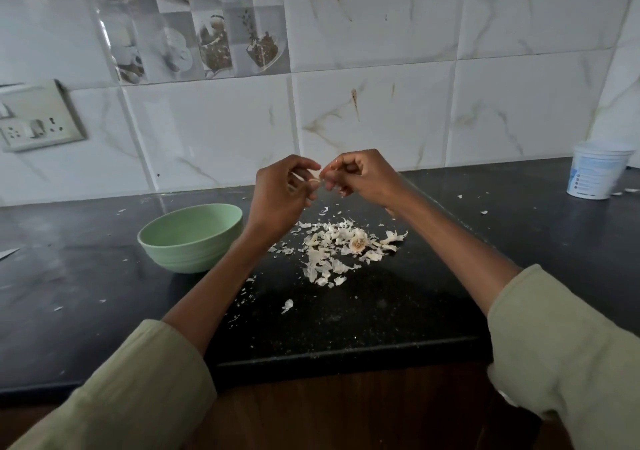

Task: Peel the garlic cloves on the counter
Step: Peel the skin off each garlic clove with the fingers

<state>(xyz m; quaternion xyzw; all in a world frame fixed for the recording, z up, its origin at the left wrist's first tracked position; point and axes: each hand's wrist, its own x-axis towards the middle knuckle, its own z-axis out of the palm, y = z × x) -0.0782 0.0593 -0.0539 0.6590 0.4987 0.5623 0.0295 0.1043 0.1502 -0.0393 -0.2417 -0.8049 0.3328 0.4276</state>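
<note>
Nearest to me, both pale green sleeves framed the dark counter, forearms reaching away from its front edge. Further in lay a heap of papery garlic skins with a spent garlic root base sitting in it, and a pale green bowl stood just left of the heap, beside my left forearm. Above the heap I held both hands raised and close together: my left hand and right hand each pinched a small garlic clove between their fingertips, fingers curled. Past them, a white plastic tub stood far right against the marble-patterned tiled wall, and a switch plate hung at left.
</note>
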